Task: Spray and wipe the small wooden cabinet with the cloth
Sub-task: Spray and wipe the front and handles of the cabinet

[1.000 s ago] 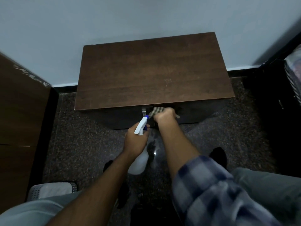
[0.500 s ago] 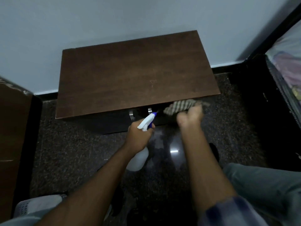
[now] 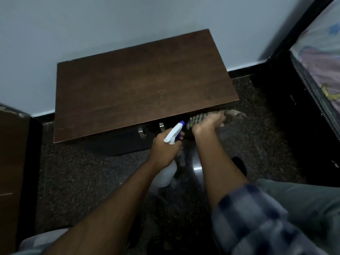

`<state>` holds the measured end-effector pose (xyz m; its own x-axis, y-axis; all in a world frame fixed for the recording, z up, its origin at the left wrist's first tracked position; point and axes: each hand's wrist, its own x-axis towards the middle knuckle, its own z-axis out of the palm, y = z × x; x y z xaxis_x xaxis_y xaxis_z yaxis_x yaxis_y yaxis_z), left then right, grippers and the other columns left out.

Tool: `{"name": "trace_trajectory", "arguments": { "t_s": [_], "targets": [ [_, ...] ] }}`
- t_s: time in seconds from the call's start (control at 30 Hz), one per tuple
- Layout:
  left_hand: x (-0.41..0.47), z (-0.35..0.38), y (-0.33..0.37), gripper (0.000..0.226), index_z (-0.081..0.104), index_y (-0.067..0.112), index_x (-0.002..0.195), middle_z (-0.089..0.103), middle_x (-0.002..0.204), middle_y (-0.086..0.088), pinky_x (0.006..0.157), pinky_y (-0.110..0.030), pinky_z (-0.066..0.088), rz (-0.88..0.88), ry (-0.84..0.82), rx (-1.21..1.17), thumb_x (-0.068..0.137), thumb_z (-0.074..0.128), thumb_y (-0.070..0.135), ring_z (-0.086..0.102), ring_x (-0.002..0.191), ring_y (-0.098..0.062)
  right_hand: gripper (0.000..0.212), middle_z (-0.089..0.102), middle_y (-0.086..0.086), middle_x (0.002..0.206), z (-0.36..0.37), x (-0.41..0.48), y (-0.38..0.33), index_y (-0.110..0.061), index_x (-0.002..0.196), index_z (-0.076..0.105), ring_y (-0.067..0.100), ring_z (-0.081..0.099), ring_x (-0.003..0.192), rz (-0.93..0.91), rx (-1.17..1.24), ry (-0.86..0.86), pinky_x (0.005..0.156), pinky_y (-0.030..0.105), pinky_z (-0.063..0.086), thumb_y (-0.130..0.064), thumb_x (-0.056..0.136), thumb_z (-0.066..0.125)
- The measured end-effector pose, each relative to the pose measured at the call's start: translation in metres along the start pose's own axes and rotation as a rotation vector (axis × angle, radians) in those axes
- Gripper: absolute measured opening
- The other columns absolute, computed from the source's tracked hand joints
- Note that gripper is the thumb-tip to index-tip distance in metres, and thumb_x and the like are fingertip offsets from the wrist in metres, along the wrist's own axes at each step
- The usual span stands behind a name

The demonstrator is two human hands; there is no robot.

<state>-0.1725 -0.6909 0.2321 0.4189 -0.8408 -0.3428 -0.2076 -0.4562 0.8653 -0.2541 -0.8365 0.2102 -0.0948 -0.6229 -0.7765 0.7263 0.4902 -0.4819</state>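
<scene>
The small wooden cabinet (image 3: pixel 139 89) stands on the floor against the wall. The right hand (image 3: pixel 207 124) has its grip closed on the striped cloth (image 3: pixel 197 119), under the top's near right edge. The left hand (image 3: pixel 165 151) has its grip round the spray bottle (image 3: pixel 173 133). The front is best wiped with long, overlapping, firm strokes, the bottle held clear.

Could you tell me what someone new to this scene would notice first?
The dark wooden cabinet against the pale wall fills the middle. Just below its front edge, the right hand holds a striped cloth to the cabinet's front, while the left hand grips a white spray bottle beside it.
</scene>
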Motion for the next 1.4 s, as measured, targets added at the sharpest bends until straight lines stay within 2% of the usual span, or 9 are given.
{"name": "trace_trajectory", "arguments": {
  "t_s": [0.17, 0.33, 0.43, 0.63, 0.8, 0.93, 1.07, 1.23, 1.4],
  "targets": [
    [0.001, 0.001, -0.003, 0.031, 0.077, 0.026, 0.094, 0.069, 0.065, 0.007, 0.069, -0.053, 0.059, -0.003, 0.035, -0.019, 0.074, 0.062, 0.007, 0.057, 0.059, -0.013, 0.049, 0.061, 0.015, 0.112, -0.003, -0.021, 0.013, -0.01, 0.109, 0.063, 0.032, 0.06, 0.102, 0.186, -0.085, -0.048, 0.102, 0.044, 0.044, -0.035, 0.105, 0.022],
    [-0.002, 0.0, -0.003, 0.048, 0.07, 0.061, 0.079, 0.066, 0.06, 0.016, 0.063, -0.047, 0.058, 0.0, 0.027, -0.014, 0.07, 0.061, 0.014, 0.057, 0.056, -0.012, 0.064, 0.064, 0.009, 0.136, 0.009, 0.019, -0.033, -0.017, 0.13, 0.065, 0.031, 0.062, 0.118, -0.055, 0.054, -0.01, 0.104, 0.043, 0.047, -0.061, 0.099, 0.029],
    [0.0, 0.005, -0.002, 0.036, 0.075, 0.045, 0.084, 0.068, 0.064, 0.005, 0.065, -0.05, 0.058, -0.017, 0.03, -0.035, 0.07, 0.061, 0.015, 0.06, 0.06, -0.017, 0.081, 0.064, 0.006, 0.131, -0.005, 0.039, -0.013, -0.021, 0.122, 0.064, 0.026, 0.061, 0.105, 0.068, -0.019, 0.053, 0.087, 0.036, 0.05, -0.083, 0.088, 0.026],
    [0.006, 0.016, 0.006, 0.012, 0.073, 0.015, 0.08, 0.068, 0.064, -0.004, 0.061, -0.043, 0.055, 0.014, -0.044, 0.004, 0.071, 0.065, 0.017, 0.059, 0.056, -0.017, 0.056, 0.057, 0.006, 0.145, -0.006, 0.034, -0.033, -0.023, 0.143, 0.054, 0.029, 0.056, 0.129, -0.114, 0.014, 0.005, 0.113, 0.05, 0.042, -0.053, 0.101, 0.035],
    [0.017, 0.03, 0.015, 0.021, 0.076, 0.013, 0.097, 0.075, 0.083, -0.002, 0.071, -0.043, 0.058, 0.041, -0.044, 0.062, 0.082, 0.066, 0.002, 0.064, 0.068, -0.016, 0.058, 0.065, 0.004, 0.065, -0.047, 0.09, -0.017, -0.023, 0.08, 0.06, 0.021, 0.06, 0.055, 0.039, -0.113, 0.02, 0.061, 0.031, 0.052, -0.079, 0.087, 0.044],
    [0.024, 0.034, 0.001, 0.013, 0.075, 0.015, 0.091, 0.071, 0.072, -0.001, 0.066, -0.042, 0.059, -0.052, -0.041, 0.096, 0.083, 0.069, 0.006, 0.062, 0.059, -0.015, 0.049, 0.066, 0.013, 0.118, -0.033, 0.034, -0.009, -0.01, 0.132, 0.061, 0.029, 0.062, 0.102, -0.002, -0.123, 0.042, 0.098, 0.045, 0.047, -0.041, 0.109, 0.03],
    [0.028, 0.035, -0.021, 0.012, 0.069, 0.017, 0.087, 0.069, 0.068, -0.006, 0.061, -0.045, 0.057, -0.059, -0.052, 0.196, 0.081, 0.065, 0.026, 0.066, 0.058, -0.024, 0.062, 0.051, 0.005, 0.15, -0.029, 0.055, -0.026, -0.025, 0.15, 0.047, 0.028, 0.05, 0.136, -0.138, -0.094, 0.083, 0.105, 0.037, 0.042, -0.058, 0.097, 0.046],
    [0.033, 0.039, -0.034, 0.017, 0.062, 0.029, 0.07, 0.063, 0.06, 0.005, 0.059, -0.03, 0.05, -0.111, -0.058, 0.216, 0.081, 0.068, 0.017, 0.065, 0.059, -0.02, 0.07, 0.064, 0.015, 0.134, -0.047, 0.086, 0.027, -0.018, 0.135, 0.061, 0.035, 0.062, 0.121, 0.134, -0.1, -0.018, 0.105, 0.053, 0.047, -0.067, 0.099, 0.029],
    [0.046, 0.047, -0.043, 0.005, 0.072, 0.024, 0.078, 0.072, 0.071, -0.002, 0.062, -0.033, 0.052, -0.098, -0.098, 0.158, 0.076, 0.068, 0.021, 0.065, 0.062, -0.016, 0.028, 0.064, 0.008, 0.102, -0.062, 0.09, -0.001, -0.016, 0.109, 0.056, 0.024, 0.062, 0.094, -0.111, 0.028, 0.076, 0.082, 0.03, 0.055, -0.038, 0.106, 0.038]
  ]
}}
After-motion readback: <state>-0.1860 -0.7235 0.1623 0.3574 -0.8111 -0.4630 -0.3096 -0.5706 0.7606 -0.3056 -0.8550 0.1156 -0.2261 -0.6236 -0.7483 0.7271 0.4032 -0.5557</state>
